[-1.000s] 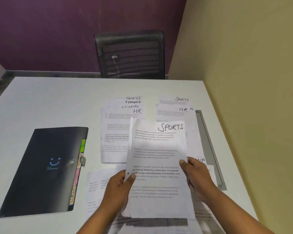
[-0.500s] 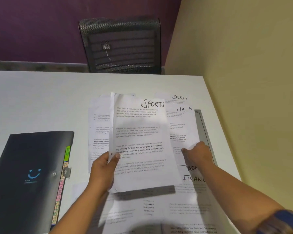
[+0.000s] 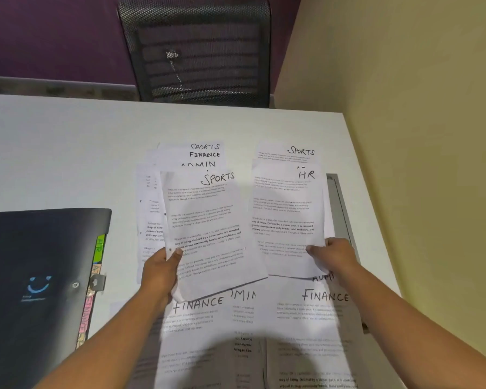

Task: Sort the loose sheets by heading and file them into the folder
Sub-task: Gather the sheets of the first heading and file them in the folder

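Note:
My left hand pinches the lower left edge of a sheet headed SPORTS, held slightly lifted over the left pile. My right hand grips the lower right corner of a sheet headed HR on the right pile. Behind them lie stacked sheets headed SPORTS, FINANCE and ADMIN and another SPORTS sheet. Two FINANCE sheets lie nearer me. The black folder lies closed at the left, coloured tabs showing along its right edge.
The white table ends at a yellow wall on the right, with a grey metal rail along that side. A black mesh chair stands beyond the far edge. More printed sheets overlap near the front edge.
My left hand carried the SPORTS sheet left and away onto the left pile. My right hand let go of it, reached right and took hold of the HR sheet.

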`<action>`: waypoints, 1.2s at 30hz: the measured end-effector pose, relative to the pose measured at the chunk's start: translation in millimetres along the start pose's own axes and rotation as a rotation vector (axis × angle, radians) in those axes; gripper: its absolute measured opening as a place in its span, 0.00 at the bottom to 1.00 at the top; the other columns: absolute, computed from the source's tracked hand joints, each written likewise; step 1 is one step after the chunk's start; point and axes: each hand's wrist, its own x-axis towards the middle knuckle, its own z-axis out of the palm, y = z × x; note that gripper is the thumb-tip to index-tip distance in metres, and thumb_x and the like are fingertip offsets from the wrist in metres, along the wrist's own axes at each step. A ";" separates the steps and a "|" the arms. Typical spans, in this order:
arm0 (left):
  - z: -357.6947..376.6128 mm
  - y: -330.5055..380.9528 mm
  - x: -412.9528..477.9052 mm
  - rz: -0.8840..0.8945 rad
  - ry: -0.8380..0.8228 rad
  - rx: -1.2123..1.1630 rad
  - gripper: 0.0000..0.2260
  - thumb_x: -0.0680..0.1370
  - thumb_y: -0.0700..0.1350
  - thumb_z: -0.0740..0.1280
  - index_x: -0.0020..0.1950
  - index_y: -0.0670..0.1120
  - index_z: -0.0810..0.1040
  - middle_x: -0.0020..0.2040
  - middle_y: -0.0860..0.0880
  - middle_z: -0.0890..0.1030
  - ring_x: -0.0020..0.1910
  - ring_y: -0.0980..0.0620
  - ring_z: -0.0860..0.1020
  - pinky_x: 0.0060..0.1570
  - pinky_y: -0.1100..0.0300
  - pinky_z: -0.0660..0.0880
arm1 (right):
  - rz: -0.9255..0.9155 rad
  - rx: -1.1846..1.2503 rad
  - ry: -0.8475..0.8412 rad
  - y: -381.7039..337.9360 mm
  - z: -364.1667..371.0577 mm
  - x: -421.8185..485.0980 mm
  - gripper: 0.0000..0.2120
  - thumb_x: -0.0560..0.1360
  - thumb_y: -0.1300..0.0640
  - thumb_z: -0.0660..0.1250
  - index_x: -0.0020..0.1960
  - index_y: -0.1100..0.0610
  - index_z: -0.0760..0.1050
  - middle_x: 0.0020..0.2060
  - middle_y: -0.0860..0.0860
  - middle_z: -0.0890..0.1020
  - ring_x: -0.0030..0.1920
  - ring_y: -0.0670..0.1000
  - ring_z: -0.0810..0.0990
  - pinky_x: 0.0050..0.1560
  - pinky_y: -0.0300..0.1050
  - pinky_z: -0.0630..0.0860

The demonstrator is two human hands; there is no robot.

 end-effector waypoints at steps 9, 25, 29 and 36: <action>-5.5 -10.6 6.9 0.024 -0.025 -0.024 0.05 0.79 0.43 0.69 0.53 0.46 0.83 0.47 0.46 0.87 0.48 0.44 0.85 0.54 0.47 0.79 | 0.006 -0.220 0.109 -5.1 -8.6 -1.1 0.38 0.68 0.44 0.77 0.68 0.62 0.66 0.60 0.57 0.78 0.60 0.60 0.78 0.52 0.48 0.75; -8.1 -16.1 14.0 0.023 -0.050 -0.088 0.07 0.78 0.39 0.68 0.55 0.43 0.83 0.49 0.43 0.86 0.50 0.42 0.84 0.59 0.43 0.77 | -0.031 0.025 0.028 -21.4 -17.9 13.7 0.10 0.70 0.71 0.71 0.45 0.57 0.80 0.43 0.55 0.84 0.41 0.55 0.83 0.44 0.50 0.83; -7.4 -14.8 11.5 0.035 -0.048 -0.087 0.05 0.79 0.39 0.68 0.52 0.44 0.83 0.47 0.44 0.87 0.49 0.43 0.84 0.58 0.45 0.77 | -0.005 0.182 0.005 -23.3 -16.6 16.8 0.20 0.70 0.63 0.76 0.60 0.66 0.79 0.52 0.59 0.84 0.49 0.57 0.83 0.55 0.50 0.79; -7.5 -13.7 10.3 0.032 -0.053 -0.081 0.06 0.79 0.39 0.68 0.54 0.44 0.83 0.48 0.44 0.87 0.49 0.44 0.84 0.59 0.44 0.77 | -0.012 0.385 0.000 -39.5 -19.1 26.9 0.18 0.75 0.53 0.72 0.47 0.71 0.78 0.54 0.67 0.82 0.49 0.60 0.84 0.55 0.48 0.77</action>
